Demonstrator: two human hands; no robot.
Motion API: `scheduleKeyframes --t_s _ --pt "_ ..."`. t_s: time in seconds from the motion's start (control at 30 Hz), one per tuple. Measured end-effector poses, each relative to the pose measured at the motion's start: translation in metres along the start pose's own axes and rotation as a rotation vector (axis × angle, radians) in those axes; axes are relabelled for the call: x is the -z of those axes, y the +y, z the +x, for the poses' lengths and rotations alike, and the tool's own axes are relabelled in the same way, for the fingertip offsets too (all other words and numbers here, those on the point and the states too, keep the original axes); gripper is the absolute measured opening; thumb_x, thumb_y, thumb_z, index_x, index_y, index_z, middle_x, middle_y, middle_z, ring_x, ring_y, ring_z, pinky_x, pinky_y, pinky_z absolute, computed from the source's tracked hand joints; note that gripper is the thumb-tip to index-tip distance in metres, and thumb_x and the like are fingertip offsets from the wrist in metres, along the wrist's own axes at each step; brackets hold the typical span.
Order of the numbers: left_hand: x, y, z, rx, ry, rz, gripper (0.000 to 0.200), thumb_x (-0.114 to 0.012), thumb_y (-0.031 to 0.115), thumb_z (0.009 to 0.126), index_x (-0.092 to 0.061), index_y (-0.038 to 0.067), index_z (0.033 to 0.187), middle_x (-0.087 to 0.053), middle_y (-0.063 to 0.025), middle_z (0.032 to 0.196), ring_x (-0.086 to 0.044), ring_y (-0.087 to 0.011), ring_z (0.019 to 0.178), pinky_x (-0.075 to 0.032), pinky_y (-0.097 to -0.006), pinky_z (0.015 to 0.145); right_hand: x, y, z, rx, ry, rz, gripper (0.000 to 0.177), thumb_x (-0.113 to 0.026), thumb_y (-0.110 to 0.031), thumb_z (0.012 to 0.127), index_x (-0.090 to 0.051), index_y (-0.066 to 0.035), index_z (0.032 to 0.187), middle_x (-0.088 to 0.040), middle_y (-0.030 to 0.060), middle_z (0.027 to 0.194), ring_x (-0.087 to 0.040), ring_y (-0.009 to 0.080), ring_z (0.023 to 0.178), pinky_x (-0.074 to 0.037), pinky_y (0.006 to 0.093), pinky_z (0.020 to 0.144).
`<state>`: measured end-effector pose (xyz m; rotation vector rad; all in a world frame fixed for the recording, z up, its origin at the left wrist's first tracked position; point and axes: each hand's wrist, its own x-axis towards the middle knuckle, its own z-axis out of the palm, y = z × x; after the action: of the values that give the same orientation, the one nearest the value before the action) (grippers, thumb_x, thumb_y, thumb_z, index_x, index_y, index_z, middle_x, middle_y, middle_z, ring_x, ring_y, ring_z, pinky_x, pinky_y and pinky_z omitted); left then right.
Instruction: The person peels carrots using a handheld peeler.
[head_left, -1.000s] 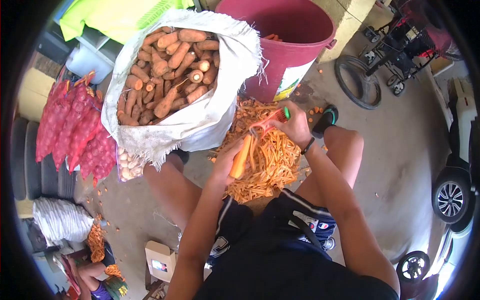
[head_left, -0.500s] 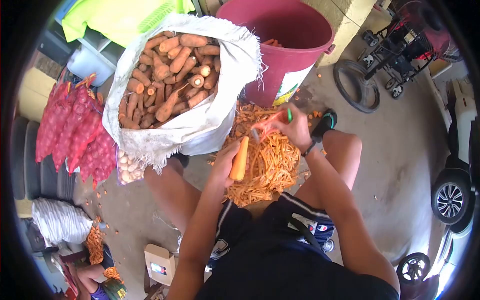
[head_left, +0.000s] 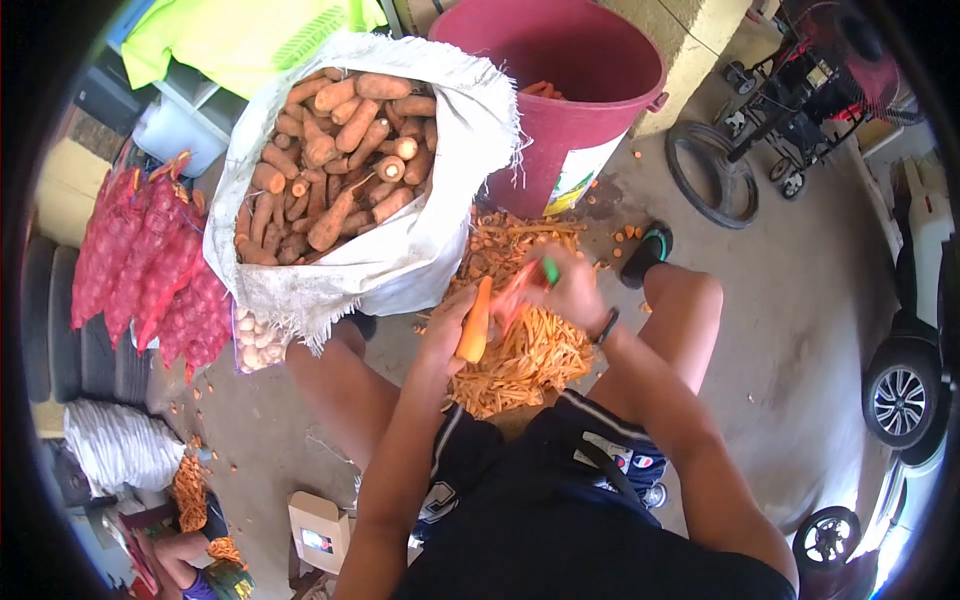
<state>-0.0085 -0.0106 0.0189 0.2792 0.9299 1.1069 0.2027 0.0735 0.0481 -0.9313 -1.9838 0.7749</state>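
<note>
My left hand (head_left: 444, 332) grips a bright orange peeled carrot (head_left: 475, 319), held nearly upright over a heap of carrot peelings (head_left: 520, 350) on the floor between my knees. My right hand (head_left: 573, 293) holds a peeler (head_left: 528, 281) with a red frame and green end, its blade against the upper part of the carrot. A big white sack (head_left: 420, 230) full of unpeeled carrots (head_left: 335, 150) stands open just beyond my left hand.
A maroon bucket (head_left: 580, 110) with some carrots inside stands behind the peelings. Red mesh bags (head_left: 150, 270) lie at left, a white sack (head_left: 120, 440) lower left. A tyre (head_left: 710, 170), a wheeled frame (head_left: 800, 90) and a small cardboard box (head_left: 318, 525) stand around. Another person sits at bottom left (head_left: 190, 560).
My right hand has drawn the peeler back from the far end of its stroke toward the carrot, down and left. The left hand keeps the carrot almost still.
</note>
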Motion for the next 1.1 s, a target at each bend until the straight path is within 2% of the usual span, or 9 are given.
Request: scheduleKeyframes --t_s 0.1,0.27,0.4,0.53,0.67,0.7,0.8,0.93,1.1 --pt "0.001 0.0 -0.001 -0.005 -0.014 0.068 0.035 -0.052 0.029 0.106 -0.057 0.003 0.129 -0.065 -0.0051 0.093 -0.063 -0.0125 0.076 -0.054 -0.0281 0.064 -0.007 -0.016 -0.007 0.078 -0.173 0.095 0.049 -0.091 -0.022 0.069 -0.066 -0.002 0.106 -0.068 0.0136 0.092 -0.069 0.0258 0.083 -0.056 0.0368 0.071" --pt "-0.006 -0.001 -0.014 0.061 0.023 0.307 0.036 -0.056 0.027 0.104 -0.06 0.001 0.129 -0.064 -0.006 0.091 -0.063 -0.0132 0.079 -0.054 -0.0274 0.066 0.018 0.059 0.019 -0.281 0.06 -0.148 0.049 -0.09 -0.025 0.072 -0.066 -0.001 0.108 -0.07 0.0162 0.095 -0.068 0.028 0.08 -0.054 0.0382 0.073" --pt "-0.022 0.047 -0.03 -0.247 -0.326 0.113 0.053 -0.057 0.039 0.102 -0.055 -0.002 0.137 -0.067 -0.0101 0.093 -0.068 -0.0195 0.079 -0.058 -0.0319 0.072 0.009 0.07 0.009 -0.286 0.03 -0.198 0.044 -0.084 -0.024 0.079 -0.065 -0.001 0.111 -0.071 0.0187 0.095 -0.07 0.0318 0.084 -0.054 0.0402 0.073" --pt "0.016 0.046 -0.013 0.257 -0.177 0.486 0.052 -0.058 0.041 0.101 -0.058 -0.002 0.13 -0.069 -0.011 0.096 -0.069 -0.0209 0.082 -0.059 -0.0328 0.077 -0.015 0.063 -0.016 -0.242 -0.106 -0.237 0.026 -0.069 -0.02 0.09 -0.068 -0.003 0.11 -0.07 0.0206 0.097 -0.067 0.0396 0.089 -0.052 0.0447 0.076" --pt "0.011 0.018 -0.009 -0.159 -0.095 0.789 0.041 -0.065 0.037 0.099 -0.067 -0.001 0.114 -0.066 -0.0025 0.087 -0.061 -0.01 0.074 -0.05 -0.0258 0.062 -0.03 0.027 -0.028 -0.249 -0.157 -0.142 0.027 -0.068 -0.015 0.086 -0.067 -0.004 0.111 -0.068 0.0227 0.097 -0.066 0.0423 0.09 -0.053 0.0492 0.076" --pt "0.007 0.016 -0.009 -0.165 -0.062 0.7 0.038 -0.07 0.033 0.096 -0.068 -0.001 0.112 -0.065 -0.0008 0.087 -0.057 -0.0059 0.074 -0.046 -0.0233 0.062 -0.031 0.016 -0.028 -0.241 -0.172 -0.128 0.026 -0.067 -0.014 0.086 -0.066 -0.004 0.11 -0.068 0.0229 0.096 -0.066 0.0422 0.089 -0.053 0.0492 0.076" --pt "0.01 0.008 -0.001 -0.377 0.033 0.815 0.039 -0.074 0.035 0.091 -0.07 -0.001 0.108 -0.071 -0.0059 0.092 -0.063 -0.0097 0.082 -0.049 -0.0271 0.073 -0.033 -0.013 -0.027 -0.308 -0.304 -0.134 0.021 -0.066 -0.012 0.084 -0.066 -0.002 0.103 -0.067 0.0235 0.093 -0.066 0.0422 0.087 -0.053 0.0487 0.074" --pt "0.005 0.008 -0.003 -0.491 0.099 0.898 0.032 -0.075 0.024 0.092 -0.069 -0.002 0.11 -0.069 -0.0021 0.092 -0.059 -0.0072 0.082 -0.048 -0.0248 0.074 -0.038 -0.02 -0.027 -0.28 -0.271 -0.062 0.014 -0.066 -0.012 0.084 -0.064 -0.001 0.093 -0.066 0.0238 0.089 -0.066 0.0432 0.084 -0.053 0.0486 0.072" --pt "0.003 0.006 -0.001 -0.481 0.084 0.926 0.033 -0.078 0.026 0.088 -0.07 -0.001 0.106 -0.07 -0.0044 0.09 -0.06 -0.0093 0.079 -0.049 -0.0268 0.072 -0.04 -0.012 -0.029 -0.247 -0.272 -0.086 0.016 -0.067 -0.014 0.085 -0.062 0.0 0.091 -0.066 0.0237 0.086 -0.065 0.0431 0.084 -0.052 0.0507 0.074"
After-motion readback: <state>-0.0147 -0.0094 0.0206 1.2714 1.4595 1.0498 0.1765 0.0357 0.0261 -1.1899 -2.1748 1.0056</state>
